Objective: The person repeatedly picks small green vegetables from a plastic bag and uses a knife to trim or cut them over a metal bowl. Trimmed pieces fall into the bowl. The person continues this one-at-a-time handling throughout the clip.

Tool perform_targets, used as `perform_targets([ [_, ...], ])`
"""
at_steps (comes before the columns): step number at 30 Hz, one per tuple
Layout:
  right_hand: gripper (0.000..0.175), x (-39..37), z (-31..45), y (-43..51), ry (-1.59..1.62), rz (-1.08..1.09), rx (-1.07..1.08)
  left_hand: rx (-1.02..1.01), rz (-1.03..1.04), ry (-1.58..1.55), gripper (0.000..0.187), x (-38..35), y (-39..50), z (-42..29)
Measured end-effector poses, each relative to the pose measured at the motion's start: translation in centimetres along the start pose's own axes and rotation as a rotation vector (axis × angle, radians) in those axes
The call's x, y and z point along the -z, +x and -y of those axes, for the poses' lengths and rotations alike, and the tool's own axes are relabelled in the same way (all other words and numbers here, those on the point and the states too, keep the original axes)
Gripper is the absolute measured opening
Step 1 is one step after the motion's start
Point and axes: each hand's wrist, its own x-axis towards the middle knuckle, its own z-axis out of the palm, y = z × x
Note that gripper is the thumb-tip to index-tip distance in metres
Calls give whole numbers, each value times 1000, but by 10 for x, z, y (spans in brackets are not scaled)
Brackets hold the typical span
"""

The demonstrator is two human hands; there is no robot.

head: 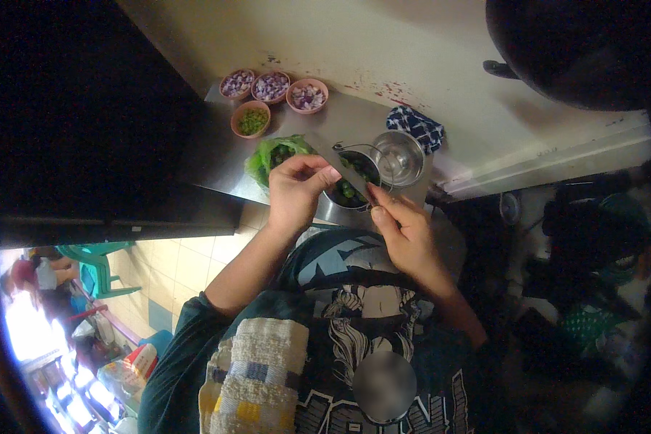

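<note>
My right hand [409,225] grips a knife [347,168] by its handle end, the blade slanting up and left. My left hand [298,190] is bent beside the blade, thumb and fingers drawn together; whether something small is pinched there cannot be made out. Below the blade stands a metal pail [337,202] with a wire handle, holding small round green fruits [348,190]. Partly behind my left hand, a green plastic bag [260,160] lies open with dark green pieces inside. A shiny metal bowl or lid [400,158] sits against the pail's right side.
On the steel table [347,116] are three pink bowls of chopped red onion [271,87] and one bowl of chopped green vegetable [251,121]. A blue-and-white cloth [416,127] lies by the wall. A dark pan [580,54] hangs upper right. Green plastic chairs [97,271] stand lower left.
</note>
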Motion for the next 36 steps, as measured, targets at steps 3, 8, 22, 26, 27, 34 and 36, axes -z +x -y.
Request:
perform_targets([
  [3,36,-1,-6,-3,38,12,-133,96,1,-85,20,1,9,16],
  [8,36,11,-13,-2,26,-27,-280,34,109,660,29,8,13,44],
  [22,39,8,-43,-10,4,-30,-181,163,-31,1653,29,95,104,49],
  [26,39,8,-43,-10,-1,-59,-152,212,-35,1660,30,89,112,53],
  [27,39,9,-43,-10,-12,-58,-148,207,-53,1652,30,89,113,54],
  [34,39,12,-41,-10,-32,-5,-215,132,-155,1557,30,90,105,49],
  [36,39,12,-42,-10,-28,-8,-206,72,-196,1429,32,97,95,45],
])
